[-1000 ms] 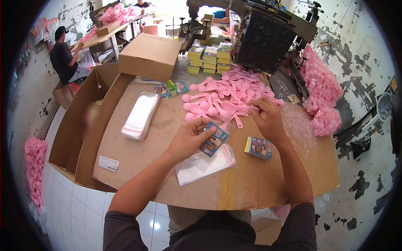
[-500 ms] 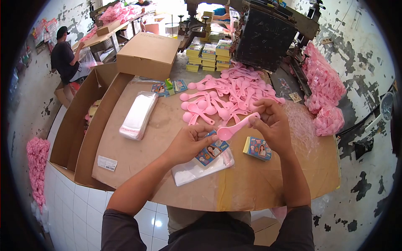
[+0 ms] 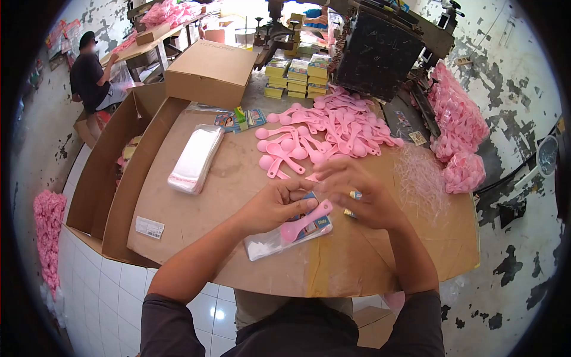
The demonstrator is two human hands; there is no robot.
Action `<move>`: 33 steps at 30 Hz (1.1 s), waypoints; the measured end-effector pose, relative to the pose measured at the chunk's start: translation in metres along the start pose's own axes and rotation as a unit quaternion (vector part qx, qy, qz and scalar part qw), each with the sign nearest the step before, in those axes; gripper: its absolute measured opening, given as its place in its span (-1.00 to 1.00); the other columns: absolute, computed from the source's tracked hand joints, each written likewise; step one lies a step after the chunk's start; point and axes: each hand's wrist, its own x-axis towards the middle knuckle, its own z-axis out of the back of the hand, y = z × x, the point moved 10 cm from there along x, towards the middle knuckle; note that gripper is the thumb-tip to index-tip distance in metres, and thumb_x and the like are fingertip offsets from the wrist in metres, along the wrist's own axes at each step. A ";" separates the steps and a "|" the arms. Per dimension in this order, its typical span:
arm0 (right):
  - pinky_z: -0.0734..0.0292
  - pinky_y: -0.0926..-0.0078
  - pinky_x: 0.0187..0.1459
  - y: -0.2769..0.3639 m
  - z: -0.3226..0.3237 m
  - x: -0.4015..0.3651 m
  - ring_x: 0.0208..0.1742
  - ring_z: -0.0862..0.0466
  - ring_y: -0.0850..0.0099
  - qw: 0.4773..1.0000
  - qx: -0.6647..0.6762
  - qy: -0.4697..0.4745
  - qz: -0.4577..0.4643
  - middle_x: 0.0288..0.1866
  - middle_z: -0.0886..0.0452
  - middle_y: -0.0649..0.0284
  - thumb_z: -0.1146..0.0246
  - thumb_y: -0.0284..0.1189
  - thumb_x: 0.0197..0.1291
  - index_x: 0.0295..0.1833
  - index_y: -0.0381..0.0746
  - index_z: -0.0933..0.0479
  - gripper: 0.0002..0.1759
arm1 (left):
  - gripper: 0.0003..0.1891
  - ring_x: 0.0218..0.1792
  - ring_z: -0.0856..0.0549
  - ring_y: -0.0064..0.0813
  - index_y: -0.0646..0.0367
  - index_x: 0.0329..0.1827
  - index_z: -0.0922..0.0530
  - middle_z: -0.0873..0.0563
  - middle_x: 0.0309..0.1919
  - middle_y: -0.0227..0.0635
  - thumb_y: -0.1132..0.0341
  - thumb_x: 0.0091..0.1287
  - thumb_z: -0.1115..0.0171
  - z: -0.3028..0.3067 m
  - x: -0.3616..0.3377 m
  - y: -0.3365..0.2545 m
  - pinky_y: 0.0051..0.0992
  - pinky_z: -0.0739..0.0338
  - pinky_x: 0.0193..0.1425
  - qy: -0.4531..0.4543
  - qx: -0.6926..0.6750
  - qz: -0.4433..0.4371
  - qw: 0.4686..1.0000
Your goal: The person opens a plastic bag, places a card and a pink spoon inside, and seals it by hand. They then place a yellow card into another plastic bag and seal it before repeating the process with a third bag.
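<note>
My left hand (image 3: 275, 207) is closed in a pinch at the top of a blue printed card (image 3: 323, 221). A pink measuring spoon (image 3: 304, 222) lies slantwise across that card, its bowl at the lower left and its holed handle end at the upper right. Under both is a stack of clear plastic bags (image 3: 260, 248). My right hand (image 3: 363, 195) hovers just right of the spoon, fingers apart and holding nothing. It mostly hides a small stack of cards (image 3: 355, 196). Beyond my hands spreads a heap of pink spoons (image 3: 342, 125).
A second stack of clear bags (image 3: 196, 159) lies left on the cardboard-covered table. Open cartons (image 3: 113, 196) line the left edge, with a closed box (image 3: 211, 68) behind. Card stacks (image 3: 297, 77) and a black machine (image 3: 377, 50) stand at the back. A person (image 3: 90, 77) sits far left.
The spoon has gone from my right hand onto the card by my left hand. My right hand has let go and moved left, its fingers now spread.
</note>
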 end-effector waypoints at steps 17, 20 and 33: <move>-0.58 0.39 -0.30 0.064 0.015 0.010 -0.35 -0.70 0.30 0.959 -0.276 -0.063 -0.017 -0.28 -0.70 0.19 -0.43 -0.56 0.24 -0.08 -0.26 -0.74 -0.85 | -0.59 0.28 -0.69 -0.48 0.27 0.43 -0.51 -0.73 0.23 -0.20 0.40 0.56 -0.19 -0.026 -0.019 -0.047 -0.40 -0.52 0.41 -0.070 0.165 -0.190 0.965; -0.58 0.45 -0.31 0.064 0.011 0.011 -0.35 -0.70 0.36 0.963 -0.264 -0.059 -0.012 -0.28 -0.73 0.21 -0.45 -0.58 0.23 -0.07 -0.25 -0.76 -0.84 | -0.67 0.24 -0.71 -0.50 0.32 0.35 -0.57 -0.78 0.14 -0.22 0.44 0.59 -0.14 -0.015 -0.014 -0.035 -0.42 -0.57 0.36 -0.095 0.126 -0.143 0.977; -0.58 0.29 -0.10 0.069 0.010 0.010 -0.08 -0.71 0.25 0.923 -0.339 -0.156 0.094 -0.06 -0.67 0.21 -0.44 -0.55 0.18 -0.06 -0.21 -0.65 -0.79 | -0.70 0.03 -0.80 -0.53 0.31 0.34 -0.55 -0.82 0.00 -0.30 0.41 0.63 -0.15 -0.012 -0.015 -0.044 -0.51 -0.68 0.10 -0.122 0.007 -0.167 0.978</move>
